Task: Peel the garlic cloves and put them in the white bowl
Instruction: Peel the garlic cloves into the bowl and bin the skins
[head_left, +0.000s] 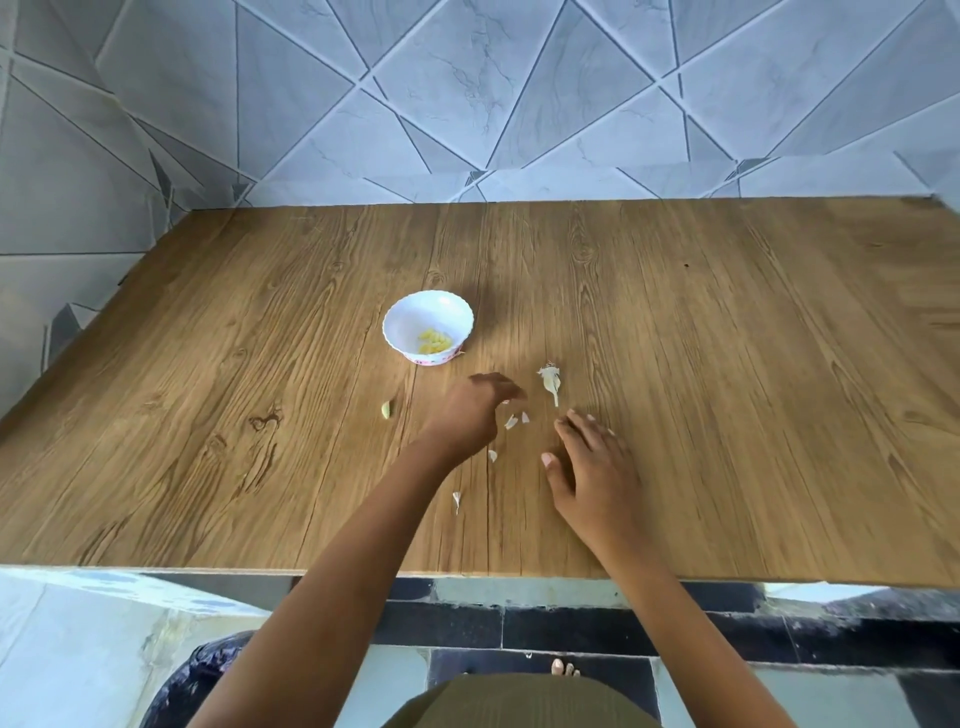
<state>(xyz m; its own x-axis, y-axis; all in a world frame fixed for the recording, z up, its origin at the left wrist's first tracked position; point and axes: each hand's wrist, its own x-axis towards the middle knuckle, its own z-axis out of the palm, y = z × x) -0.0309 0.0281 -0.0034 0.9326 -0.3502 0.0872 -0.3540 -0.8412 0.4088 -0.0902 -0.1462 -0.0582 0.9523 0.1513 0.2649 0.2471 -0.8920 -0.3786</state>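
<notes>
- Wooden desk (208, 493) is carrying everything, and a papery skin scrap (456, 500) is lying nearest its front edge.
- Just beyond, the right hand (589, 470) is hovering low over the desk with fingers spread, gripping nothing.
- Farther out, the left hand (465, 418) is hanging over the scraps. Its fingers are showing blurred, so I cannot tell whether they are pinching anything.
- Loose garlic skins (511, 421) are lying just beside the left hand. A sweep of either hand is risking scattering them off the desk or into the bowl.
- One garlic clove (385, 410) is sitting alone to the left of the left hand, apart from the scraps. It is likely to be overlooked, or nudged away by a forearm.
- Beyond the right hand, a stripped garlic stalk (550, 382) is lying on the wood.
- Farthest back, the white bowl (405, 317) is holding peeled cloves (435, 341). It is looking light, so a knock could be tipping it.
</notes>
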